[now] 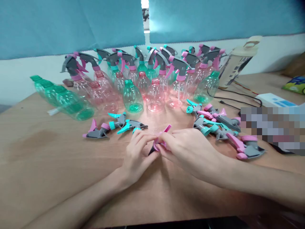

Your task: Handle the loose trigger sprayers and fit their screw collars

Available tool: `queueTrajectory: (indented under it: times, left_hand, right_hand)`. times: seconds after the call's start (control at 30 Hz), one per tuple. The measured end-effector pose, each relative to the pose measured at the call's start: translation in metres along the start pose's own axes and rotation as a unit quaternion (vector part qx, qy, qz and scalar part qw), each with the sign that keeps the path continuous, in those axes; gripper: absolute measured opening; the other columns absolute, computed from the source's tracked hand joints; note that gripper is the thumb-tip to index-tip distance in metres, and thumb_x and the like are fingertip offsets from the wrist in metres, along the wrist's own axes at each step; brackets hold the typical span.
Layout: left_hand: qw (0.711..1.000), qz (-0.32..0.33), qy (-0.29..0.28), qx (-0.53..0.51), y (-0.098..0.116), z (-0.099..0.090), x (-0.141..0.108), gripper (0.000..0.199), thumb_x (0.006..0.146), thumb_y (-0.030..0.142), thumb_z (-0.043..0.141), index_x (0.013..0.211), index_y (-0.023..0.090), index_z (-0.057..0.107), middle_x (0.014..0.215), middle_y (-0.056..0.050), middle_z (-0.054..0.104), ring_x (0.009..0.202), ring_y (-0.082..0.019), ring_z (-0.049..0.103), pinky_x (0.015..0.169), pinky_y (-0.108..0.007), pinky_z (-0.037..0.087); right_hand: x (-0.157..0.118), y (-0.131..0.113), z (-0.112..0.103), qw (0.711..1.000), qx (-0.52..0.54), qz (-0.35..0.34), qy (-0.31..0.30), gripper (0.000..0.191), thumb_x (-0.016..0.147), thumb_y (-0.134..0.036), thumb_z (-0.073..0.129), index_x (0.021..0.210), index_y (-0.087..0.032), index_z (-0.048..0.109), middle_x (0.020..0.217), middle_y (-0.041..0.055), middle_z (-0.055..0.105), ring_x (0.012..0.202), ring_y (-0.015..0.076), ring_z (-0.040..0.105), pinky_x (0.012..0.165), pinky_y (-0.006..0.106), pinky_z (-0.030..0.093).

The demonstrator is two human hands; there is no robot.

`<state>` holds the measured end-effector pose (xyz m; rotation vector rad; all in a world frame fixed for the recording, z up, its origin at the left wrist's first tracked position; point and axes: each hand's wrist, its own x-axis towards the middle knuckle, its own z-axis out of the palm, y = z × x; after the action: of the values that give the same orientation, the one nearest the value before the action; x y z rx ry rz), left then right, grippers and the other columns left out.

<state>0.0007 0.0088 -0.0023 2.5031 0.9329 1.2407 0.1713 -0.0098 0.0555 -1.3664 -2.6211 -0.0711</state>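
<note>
Near the middle of the table, my left hand (138,152) and my right hand (188,149) meet around one pink and grey spray trigger head (156,144). The left fingers pinch its dark grey body, while the right thumb and fingers close over its pink collar. Most of the head is hidden by my fingers. Just beyond my left hand lie loose spray heads with teal parts (133,125) and one with pink parts (98,131). To the right of my right hand rests a pile of pink and teal spray heads (221,127).
Behind the hands stand several clear green bottles (132,98) and pink bottles (155,97), many with spray heads fitted. A tall printed container (235,63) stands at the back right, beside a black cable (238,92) and a white box (274,99). Teal fabric (71,25) hangs behind.
</note>
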Motion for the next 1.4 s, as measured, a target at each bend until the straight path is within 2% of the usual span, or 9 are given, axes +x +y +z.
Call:
queueTrajectory:
  times: [0.2, 0.33, 0.43, 0.6, 0.7, 0.87, 1.07, 1.23, 1.4]
  left_hand:
    - [1.000, -0.024, 0.005, 0.000, -0.001, -0.003, 0.001, 0.016, 0.082, 0.016, 0.060, 0.096, 0.019, 0.053, 0.087, -0.003, 0.058, 0.078, -0.017, 0.048, 0.068, -0.029, 0.042]
    - [0.999, -0.035, 0.012, -0.029, -0.004, -0.004, -0.001, 0.031, 0.083, 0.033, 0.063, 0.107, 0.020, 0.051, 0.088, -0.003, 0.059, 0.077, -0.017, 0.049, 0.066, -0.028, 0.043]
    - [0.999, -0.018, 0.023, -0.045, -0.004, -0.003, -0.003, 0.041, 0.083, 0.038, 0.062, 0.116, 0.020, 0.046, 0.088, -0.004, 0.061, 0.079, -0.017, 0.050, 0.068, -0.029, 0.044]
    - [0.997, 0.031, 0.031, -0.055, -0.004, -0.002, -0.006, 0.042, 0.086, 0.047, 0.054, 0.116, 0.019, 0.046, 0.091, -0.007, 0.060, 0.080, -0.019, 0.050, 0.070, -0.033, 0.045]
    - [0.998, 0.033, 0.024, -0.057, -0.005, -0.002, -0.007, 0.039, 0.085, 0.039, 0.058, 0.116, 0.019, 0.045, 0.093, -0.007, 0.059, 0.082, -0.019, 0.051, 0.074, -0.034, 0.045]
    - [0.998, -0.024, 0.000, -0.052, -0.004, -0.002, -0.006, 0.042, 0.076, 0.015, 0.062, 0.115, 0.021, 0.045, 0.093, -0.005, 0.057, 0.084, -0.018, 0.053, 0.074, -0.032, 0.045]
    - [0.996, -0.042, -0.024, -0.069, -0.001, -0.004, -0.004, 0.050, 0.072, 0.014, 0.063, 0.117, 0.021, 0.043, 0.100, -0.006, 0.055, 0.091, -0.020, 0.053, 0.079, -0.035, 0.045]
    - [0.995, -0.069, -0.047, -0.055, -0.002, -0.004, -0.003, 0.053, 0.073, 0.027, 0.069, 0.117, 0.020, 0.040, 0.109, -0.009, 0.052, 0.101, -0.024, 0.052, 0.087, -0.041, 0.044]
    - [0.996, -0.080, -0.039, 0.003, -0.006, -0.005, -0.002, 0.035, 0.082, 0.028, 0.061, 0.113, 0.021, 0.044, 0.110, -0.009, 0.049, 0.104, -0.023, 0.050, 0.088, -0.041, 0.045]
  right_hand:
    - [-0.005, 0.002, -0.008, 0.998, 0.054, -0.005, 0.018, 0.012, 0.088, -0.024, 0.052, 0.085, -0.014, 0.057, 0.067, 0.0027, 0.061, 0.055, 0.0165, 0.055, 0.047, 0.028, 0.024]
    - [-0.004, 0.003, -0.009, 0.996, 0.068, 0.020, 0.044, 0.033, 0.081, -0.044, 0.062, 0.088, -0.013, 0.055, 0.076, 0.0046, 0.062, 0.064, 0.0200, 0.060, 0.048, 0.027, 0.029]
    - [-0.003, 0.003, -0.002, 0.996, 0.080, 0.037, 0.026, 0.042, 0.081, -0.051, 0.059, 0.093, -0.011, 0.054, 0.078, 0.0065, 0.063, 0.068, 0.0225, 0.062, 0.049, 0.028, 0.032]
    - [-0.006, 0.001, 0.012, 0.991, 0.127, -0.016, 0.036, 0.045, 0.085, -0.053, 0.051, 0.100, -0.011, 0.051, 0.075, 0.0056, 0.063, 0.063, 0.0193, 0.060, 0.048, 0.026, 0.031]
    - [-0.004, 0.002, 0.016, 0.990, 0.136, -0.013, 0.040, 0.036, 0.087, -0.047, 0.052, 0.096, -0.012, 0.052, 0.069, 0.0035, 0.061, 0.060, 0.0177, 0.058, 0.046, 0.025, 0.028]
    - [0.000, 0.005, 0.010, 0.989, 0.147, 0.006, 0.020, 0.020, 0.087, -0.032, 0.050, 0.089, -0.013, 0.054, 0.072, 0.0041, 0.062, 0.059, 0.0152, 0.054, 0.047, 0.024, 0.025]
    - [0.005, 0.010, 0.007, 0.988, 0.156, 0.004, -0.002, 0.010, 0.083, -0.023, 0.048, 0.084, -0.016, 0.055, 0.070, 0.0009, 0.059, 0.058, 0.0127, 0.050, 0.051, 0.024, 0.028]
    - [0.002, 0.030, -0.009, 0.992, 0.128, 0.014, -0.005, 0.015, 0.085, -0.030, 0.050, 0.088, -0.019, 0.059, 0.074, 0.0013, 0.062, 0.066, 0.0155, 0.055, 0.056, 0.025, 0.034]
    - [-0.023, 0.073, -0.026, 0.983, 0.138, 0.121, 0.010, 0.028, 0.087, -0.046, 0.047, 0.094, -0.022, 0.058, 0.071, 0.0010, 0.062, 0.053, 0.0152, 0.053, 0.051, 0.027, 0.037]
